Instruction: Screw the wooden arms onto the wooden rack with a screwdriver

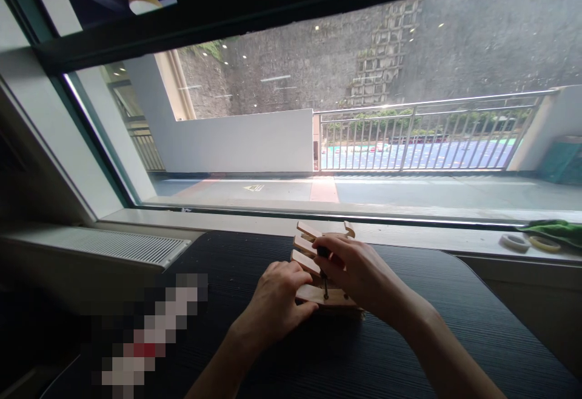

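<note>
A small slatted wooden piece (334, 298) stands on the dark table, its pale slats sticking out to the left. My right hand (350, 262) is closed around the dark handle of a screwdriver (323, 253). The screwdriver points down, and its tip meets a screw in the nearest slat; a second screw shows to the right. My left hand (284, 293) grips the left end of that slat, with the thumb along the near side and the fingers over the top. The right hand hides the middle and right of the wooden piece.
The black wood-grain table (409, 350) fills the foreground under a large window. On the sill (473, 240) at right lie two rolls of tape (515, 242) and a green cloth (555, 230). A white radiator (131, 244) stands at left. A blurred patch (154, 332) covers the table's left part.
</note>
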The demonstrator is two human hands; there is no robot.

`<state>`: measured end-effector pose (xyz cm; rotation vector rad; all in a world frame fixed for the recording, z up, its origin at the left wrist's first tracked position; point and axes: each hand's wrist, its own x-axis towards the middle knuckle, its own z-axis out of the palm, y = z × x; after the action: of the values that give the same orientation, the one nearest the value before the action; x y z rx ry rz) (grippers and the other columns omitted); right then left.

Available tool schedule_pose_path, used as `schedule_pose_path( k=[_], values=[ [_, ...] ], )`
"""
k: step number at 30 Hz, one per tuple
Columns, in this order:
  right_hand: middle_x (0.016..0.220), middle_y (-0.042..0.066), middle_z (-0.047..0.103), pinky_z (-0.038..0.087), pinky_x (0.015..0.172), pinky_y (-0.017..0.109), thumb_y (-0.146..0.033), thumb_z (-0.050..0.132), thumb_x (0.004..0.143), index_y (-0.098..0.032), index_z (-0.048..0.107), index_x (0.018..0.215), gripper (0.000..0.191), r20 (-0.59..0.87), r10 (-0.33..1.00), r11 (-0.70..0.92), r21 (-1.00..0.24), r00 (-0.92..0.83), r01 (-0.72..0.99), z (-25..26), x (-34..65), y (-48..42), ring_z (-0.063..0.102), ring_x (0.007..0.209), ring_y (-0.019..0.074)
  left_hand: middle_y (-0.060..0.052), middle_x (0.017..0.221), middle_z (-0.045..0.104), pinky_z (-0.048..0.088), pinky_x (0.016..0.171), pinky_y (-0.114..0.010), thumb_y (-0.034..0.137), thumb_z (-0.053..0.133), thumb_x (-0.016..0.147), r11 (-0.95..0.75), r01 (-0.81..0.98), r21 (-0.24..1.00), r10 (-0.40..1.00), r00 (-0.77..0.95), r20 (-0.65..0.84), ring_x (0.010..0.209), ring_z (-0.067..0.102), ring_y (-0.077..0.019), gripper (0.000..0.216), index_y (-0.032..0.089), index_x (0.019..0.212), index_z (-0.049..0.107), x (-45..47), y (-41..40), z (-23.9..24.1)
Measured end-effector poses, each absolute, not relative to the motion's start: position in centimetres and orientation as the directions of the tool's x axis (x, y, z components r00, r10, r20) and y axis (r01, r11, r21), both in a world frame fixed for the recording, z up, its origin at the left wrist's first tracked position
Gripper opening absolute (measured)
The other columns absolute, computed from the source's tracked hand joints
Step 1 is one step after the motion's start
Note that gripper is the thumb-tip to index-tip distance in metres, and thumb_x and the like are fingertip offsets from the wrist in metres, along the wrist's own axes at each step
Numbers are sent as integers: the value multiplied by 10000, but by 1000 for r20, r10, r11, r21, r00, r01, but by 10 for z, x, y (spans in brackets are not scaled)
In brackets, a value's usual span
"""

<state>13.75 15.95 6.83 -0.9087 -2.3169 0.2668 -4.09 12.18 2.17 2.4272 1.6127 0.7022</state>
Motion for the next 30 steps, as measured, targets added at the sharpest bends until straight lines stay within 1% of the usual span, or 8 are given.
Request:
schedule_pose_path(
  k=[3, 8, 10, 13, 17, 24, 27, 30],
  values=[
    [769, -7, 623, 373, 614, 232, -234, 522, 897, -226, 625, 941, 112, 472, 688, 725, -406, -552, 556, 72, 140, 158, 546, 686, 135, 10, 999, 655, 352, 967, -380, 225, 665, 751, -416, 852, 317, 877, 284, 387, 979, 568, -201, 190, 264, 937, 657, -28, 118, 18],
    [776, -15, 636, 377, 625, 231, -224, 538, 871, -243, 650, 913, 121, 416, 717, 697, -446, -559, 562, 81, 147, 152, 565, 714, 140, -10, 978, 646, 227, 1065, -495, 246, 685, 747, -388, 885, 255, 875, 268, 402, 1016, 552, -225, 100, 217, 827, 631, -8, 116, 5],
    [775, -21, 637, 376, 627, 230, -218, 551, 857, -249, 653, 907, 117, 387, 725, 688, -458, -570, 564, 83, 149, 149, 568, 721, 141, -15, 995, 648, 198, 1078, -514, 229, 664, 765, -370, 892, 260, 877, 243, 415, 1036, 543, -229, 68, 217, 824, 632, -5, 116, 2],
    [798, -23, 650, 373, 626, 227, -210, 562, 847, -255, 650, 912, 119, 353, 736, 673, -481, -578, 563, 85, 150, 146, 577, 741, 143, 3, 997, 652, 161, 1096, -524, 239, 671, 764, -355, 881, 311, 880, 202, 431, 1049, 539, -221, 70, 233, 826, 640, -3, 116, 1],
    [832, -13, 654, 378, 659, 226, -206, 562, 850, -242, 641, 864, 88, 351, 723, 684, -487, -595, 544, 84, 148, 145, 588, 807, 154, 29, 991, 661, 172, 1094, -510, 223, 658, 775, -339, 869, 361, 889, 171, 424, 1027, 551, -201, 105, 269, 868, 655, -4, 117, 1],
    [745, -35, 617, 358, 631, 234, -221, 552, 870, -249, 641, 856, 94, 372, 709, 703, -447, -599, 554, 85, 146, 147, 567, 715, 134, 32, 980, 667, 192, 1078, -504, 198, 598, 815, -322, 886, 334, 894, 168, 416, 972, 569, -187, 127, 287, 867, 670, -5, 119, 3],
    [741, -32, 617, 362, 643, 238, -227, 553, 875, -243, 636, 826, 98, 380, 705, 707, -438, -599, 555, 85, 147, 146, 570, 721, 137, 36, 974, 668, 190, 1080, -501, 194, 589, 819, -315, 893, 321, 896, 168, 412, 957, 574, -180, 135, 289, 874, 669, -4, 119, 2],
    [838, -25, 653, 377, 680, 238, -207, 565, 868, -265, 645, 933, 118, 404, 692, 720, -448, -598, 530, 83, 147, 146, 586, 784, 145, 35, 982, 667, 199, 1075, -498, 185, 578, 822, -316, 895, 314, 895, 170, 413, 976, 574, -182, 142, 284, 879, 663, -4, 120, 0]
  ],
)
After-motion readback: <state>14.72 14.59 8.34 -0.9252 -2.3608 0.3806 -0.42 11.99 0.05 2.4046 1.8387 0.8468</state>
